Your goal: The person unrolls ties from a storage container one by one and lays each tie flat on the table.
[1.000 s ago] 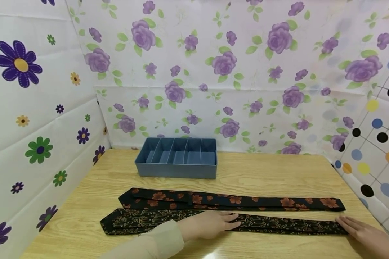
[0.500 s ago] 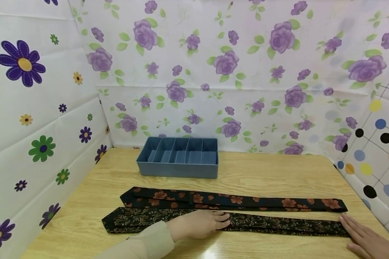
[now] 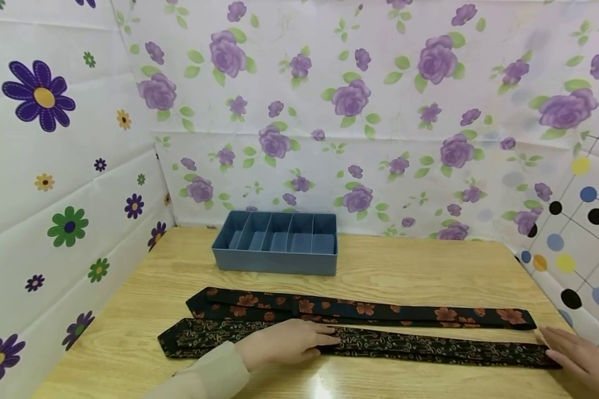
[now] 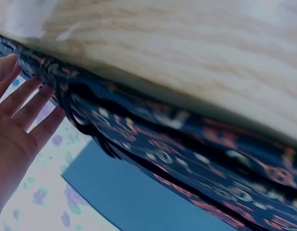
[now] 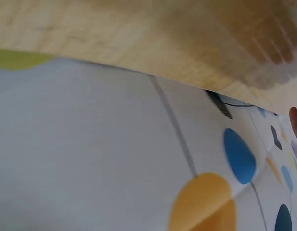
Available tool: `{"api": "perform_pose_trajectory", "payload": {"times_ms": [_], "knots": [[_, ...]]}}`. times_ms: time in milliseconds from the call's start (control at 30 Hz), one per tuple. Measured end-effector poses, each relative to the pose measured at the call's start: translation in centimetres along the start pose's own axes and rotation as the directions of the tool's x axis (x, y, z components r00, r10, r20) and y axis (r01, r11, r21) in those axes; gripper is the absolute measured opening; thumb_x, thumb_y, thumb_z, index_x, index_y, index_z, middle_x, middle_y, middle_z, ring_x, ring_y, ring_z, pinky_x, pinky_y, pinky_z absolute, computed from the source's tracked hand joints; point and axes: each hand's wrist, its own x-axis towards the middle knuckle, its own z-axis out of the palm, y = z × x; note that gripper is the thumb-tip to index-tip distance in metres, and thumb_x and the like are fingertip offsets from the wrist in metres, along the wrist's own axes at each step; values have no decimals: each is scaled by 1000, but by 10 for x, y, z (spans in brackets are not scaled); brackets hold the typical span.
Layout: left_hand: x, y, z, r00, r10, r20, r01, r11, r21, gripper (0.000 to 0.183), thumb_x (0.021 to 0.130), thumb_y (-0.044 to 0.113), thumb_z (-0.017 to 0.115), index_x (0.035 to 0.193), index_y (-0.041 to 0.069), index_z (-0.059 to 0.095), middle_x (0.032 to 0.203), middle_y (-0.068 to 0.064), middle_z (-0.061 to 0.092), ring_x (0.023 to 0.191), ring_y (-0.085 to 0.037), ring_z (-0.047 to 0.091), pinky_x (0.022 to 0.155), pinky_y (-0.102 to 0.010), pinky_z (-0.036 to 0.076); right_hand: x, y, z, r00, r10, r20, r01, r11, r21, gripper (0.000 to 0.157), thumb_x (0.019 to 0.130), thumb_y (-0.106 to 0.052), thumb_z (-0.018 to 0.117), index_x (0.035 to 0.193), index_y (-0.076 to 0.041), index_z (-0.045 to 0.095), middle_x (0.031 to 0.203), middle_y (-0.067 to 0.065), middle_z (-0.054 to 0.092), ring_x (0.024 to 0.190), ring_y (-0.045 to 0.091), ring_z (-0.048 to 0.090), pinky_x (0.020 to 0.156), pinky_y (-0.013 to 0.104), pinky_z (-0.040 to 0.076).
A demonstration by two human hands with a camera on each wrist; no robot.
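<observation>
Two dark neckties lie flat side by side across the table, wide ends to the left. The nearer necktie (image 3: 429, 347) is black with a small gold pattern; the farther necktie (image 3: 379, 313) carries rust-coloured flowers. My left hand (image 3: 287, 342) rests on the nearer one, left of its middle, fingers extended. In the left wrist view, that hand's spread fingers (image 4: 30, 108) touch the patterned cloth, and a dark loop crosses the tie's back beside them. At the narrow end on the right, my right hand (image 3: 581, 357) has straight fingers at the tip of the nearer tie.
A blue-grey box (image 3: 274, 260) with several compartments stands behind the ties, near the back of the wooden table (image 3: 419, 266). Flower-printed cloth (image 3: 299, 183) hangs behind it, and dotted cloth (image 3: 574, 238) borders the right side.
My left hand has slid left along the nearer tie. The right hand has shifted right, and the narrow end of that tie has moved right with it. The farther tie stays put.
</observation>
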Motion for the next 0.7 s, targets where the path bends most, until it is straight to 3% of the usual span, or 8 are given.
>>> {"api": "perform_pose_trajectory", "payload": {"times_ms": [33, 67, 133, 233, 400, 533, 700], "knots": [[-1, -2, -1, 1000, -3, -26, 3, 1000, -18, 46, 97, 21, 54, 142, 26, 44, 143, 2, 47, 94, -4, 64, 68, -13, 48, 4, -4, -8, 998, 40, 40, -40, 999, 14, 47, 99, -24, 49, 125, 15, 52, 118, 39, 53, 113, 49, 51, 80, 48, 51], [-3, -4, -2, 999, -13, -46, 11, 999, -40, 45, 97, 20, 54, 140, 26, 46, 141, 2, 50, 91, -4, 64, 69, -13, 48, 9, -7, -16, 996, 70, 63, -72, 997, 26, 45, 99, -26, 49, 117, 15, 57, 111, 36, 57, 96, 50, 56, 74, 57, 49], [-5, -7, -4, 996, -30, -87, 25, 998, -62, 41, 97, 18, 54, 137, 24, 51, 136, 2, 54, 87, -4, 64, 71, -13, 49, 16, -10, -25, 992, 102, 76, -105, 994, 31, 45, 99, -28, 48, 111, 13, 60, 104, 33, 61, 90, 47, 60, 72, 56, 50], [-9, -13, -9, 987, -57, -152, 46, 996, -73, 35, 96, 16, 55, 131, 22, 58, 128, 3, 61, 107, -7, 62, 85, -18, 52, 24, -15, -36, 992, 122, 22, -122, 992, 12, 39, 97, -28, 53, 102, 10, 64, 95, 23, 66, 83, 40, 63, 70, 53, 52], [-19, -26, -19, 968, -133, -215, 110, 987, -115, 31, 96, 15, 56, 126, 19, 61, 120, 3, 64, 102, -8, 63, 83, -21, 53, 36, -29, -47, 992, 77, -101, -75, 997, 19, 26, 91, -20, 62, 98, 4, 67, 91, 17, 68, 79, 36, 64, 66, 49, 53], [-29, -40, -29, 951, -199, -237, 165, 974, -157, 32, 96, 13, 55, 128, 16, 59, 121, -1, 63, 95, -10, 64, 77, -24, 53, 54, -47, -63, 988, 29, -154, -20, 998, 60, 27, 93, -21, 60, 102, 3, 68, 97, 20, 68, 85, 38, 64, 68, 51, 52], [-35, -56, -45, 907, -239, -345, 226, 971, -79, 35, 94, 15, 59, 129, 15, 58, 121, -5, 63, 92, -15, 65, 72, -28, 54, 80, -67, -85, 968, -39, -248, 65, 993, 97, 27, 96, -21, 56, 106, 1, 67, 101, 20, 68, 88, 40, 63, 70, 53, 51]]}}
